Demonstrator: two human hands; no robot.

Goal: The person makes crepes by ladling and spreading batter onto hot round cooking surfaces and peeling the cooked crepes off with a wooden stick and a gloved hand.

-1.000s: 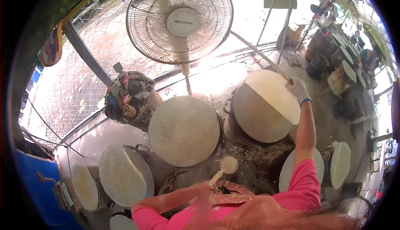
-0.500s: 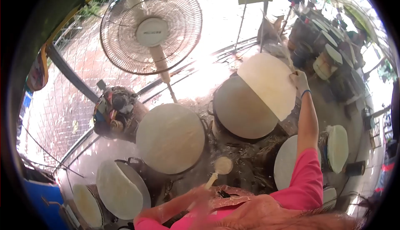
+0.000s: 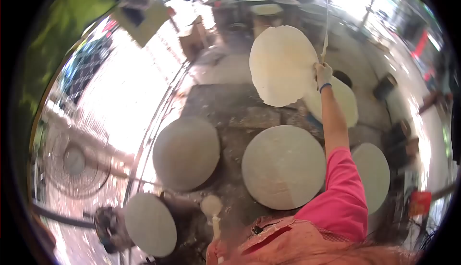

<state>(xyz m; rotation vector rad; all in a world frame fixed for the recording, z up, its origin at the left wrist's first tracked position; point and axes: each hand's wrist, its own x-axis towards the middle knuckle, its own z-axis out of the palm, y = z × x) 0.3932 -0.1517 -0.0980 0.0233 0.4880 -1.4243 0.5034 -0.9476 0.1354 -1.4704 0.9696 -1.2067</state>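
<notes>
My right hand (image 3: 323, 74), in a pale glove with a blue band at the wrist, is stretched forward and closed. It grips the right edge of a thin round flatbread sheet (image 3: 282, 65) and a long thin stick (image 3: 326, 36) that points upward. The sheet is in the air, off the griddles. Low in view, my left hand (image 3: 217, 246) is closed around the pale handle of a round-headed ladle (image 3: 211, 206). That hand is partly blurred. Below my right arm is a round griddle (image 3: 283, 166); another griddle (image 3: 186, 153) lies to its left.
Another pale sheet (image 3: 345, 102) lies under my right wrist. More round griddles stand at lower left (image 3: 150, 225) and right (image 3: 372, 178). A fan (image 3: 75, 161) stands at the left. Several round-topped stoves (image 3: 266, 10) are at the back.
The flatbread sheet, half over a griddle before, has come fully off it and moved away with my right hand. My view has turned right; the fan now sits far left. The ladle stays in my left hand.
</notes>
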